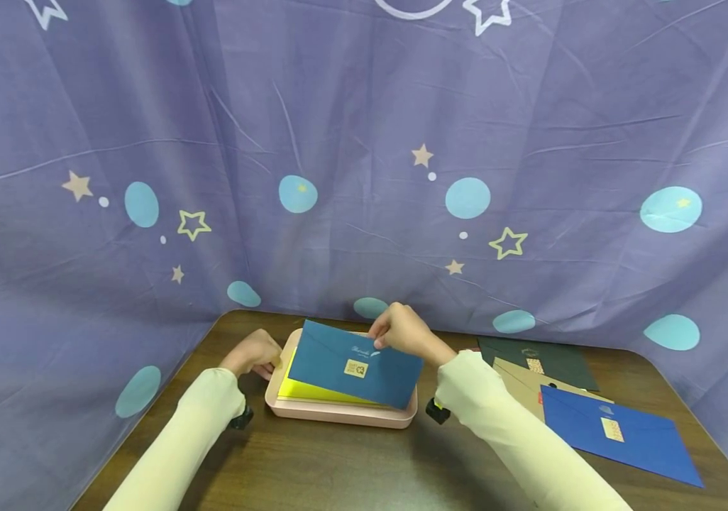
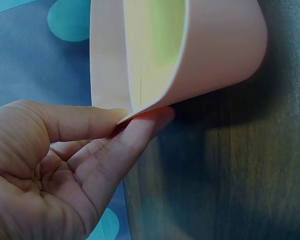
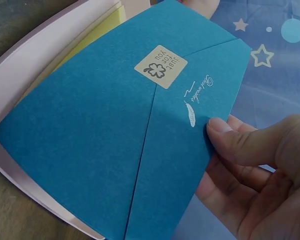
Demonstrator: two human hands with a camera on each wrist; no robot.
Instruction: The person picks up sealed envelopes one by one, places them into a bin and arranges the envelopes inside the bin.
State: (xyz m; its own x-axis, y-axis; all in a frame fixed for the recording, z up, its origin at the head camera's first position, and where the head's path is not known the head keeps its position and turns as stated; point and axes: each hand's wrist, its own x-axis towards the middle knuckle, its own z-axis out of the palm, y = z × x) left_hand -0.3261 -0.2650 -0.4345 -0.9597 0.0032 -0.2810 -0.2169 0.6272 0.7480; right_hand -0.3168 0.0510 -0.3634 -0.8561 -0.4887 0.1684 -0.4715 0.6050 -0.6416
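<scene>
A teal envelope (image 1: 354, 365) with a beige sticker lies tilted over a pink tray (image 1: 338, 413), and a yellow sheet (image 1: 313, 390) lies beneath it in the tray. My right hand (image 1: 402, 330) pinches the envelope's far edge, thumb on top, as seen on the teal envelope (image 3: 115, 145) under my right hand (image 3: 255, 170). My left hand (image 1: 252, 353) holds the tray's left corner. In the left wrist view the thumb and a finger of my left hand (image 2: 90, 145) pinch the pink tray's rim (image 2: 140, 107).
On the brown table (image 1: 338, 468) to the right lie a dark green envelope (image 1: 546, 358), a kraft one (image 1: 524, 387) and a blue one (image 1: 619, 433), overlapping. A purple star-patterned cloth (image 1: 364, 163) hangs behind and beside the table.
</scene>
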